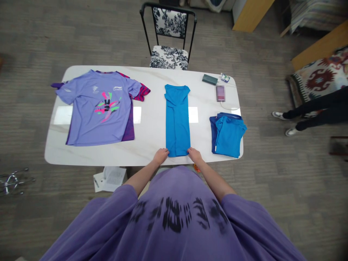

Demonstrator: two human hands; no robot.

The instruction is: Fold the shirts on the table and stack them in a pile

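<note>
A bright blue shirt (177, 119), folded lengthwise into a narrow strip, lies in the middle of the white table (146, 145). My left hand (161, 156) pinches its near left corner and my right hand (194, 155) pinches its near right corner, both at the table's front edge. To the right sits a folded stack of blue shirts (227, 134). On the left a lilac shirt (99, 107) with a colourful print lies spread flat on top of other purple and pink shirts.
At the back right of the table lie a dark green case (210, 79), a phone (220, 92) and a white cable. A floral chair (169, 54) stands behind the table. Papers (110, 178) lie on the floor underneath. Another person's legs (312, 112) show at right.
</note>
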